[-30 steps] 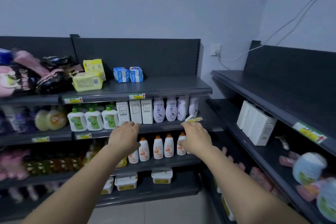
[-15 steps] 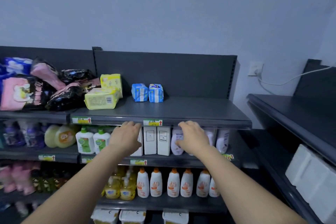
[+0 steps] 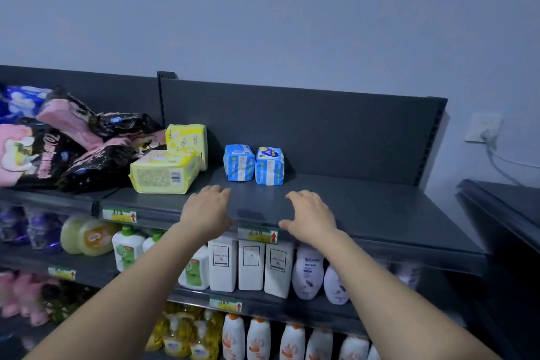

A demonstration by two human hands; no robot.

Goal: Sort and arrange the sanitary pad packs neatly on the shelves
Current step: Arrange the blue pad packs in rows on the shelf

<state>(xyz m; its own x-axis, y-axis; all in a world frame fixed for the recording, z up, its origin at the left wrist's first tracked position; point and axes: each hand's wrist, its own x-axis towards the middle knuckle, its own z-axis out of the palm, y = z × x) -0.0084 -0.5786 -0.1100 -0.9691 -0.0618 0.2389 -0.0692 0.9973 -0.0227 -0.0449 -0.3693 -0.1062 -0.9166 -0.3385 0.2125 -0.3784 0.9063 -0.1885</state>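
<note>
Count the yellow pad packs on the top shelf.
2. The flat yellow pack lies near the front of the top shelf, left of the left hand; the upright yellow pack stands behind it. The pile of dark packs beside them may hide more.

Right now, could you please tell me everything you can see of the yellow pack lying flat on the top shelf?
The flat yellow pack is a soft, plastic-wrapped block with a printed panel and barcode facing forward. It lies on the top shelf, an upright yellow pack right behind it and a dark pack close on its left.
</note>
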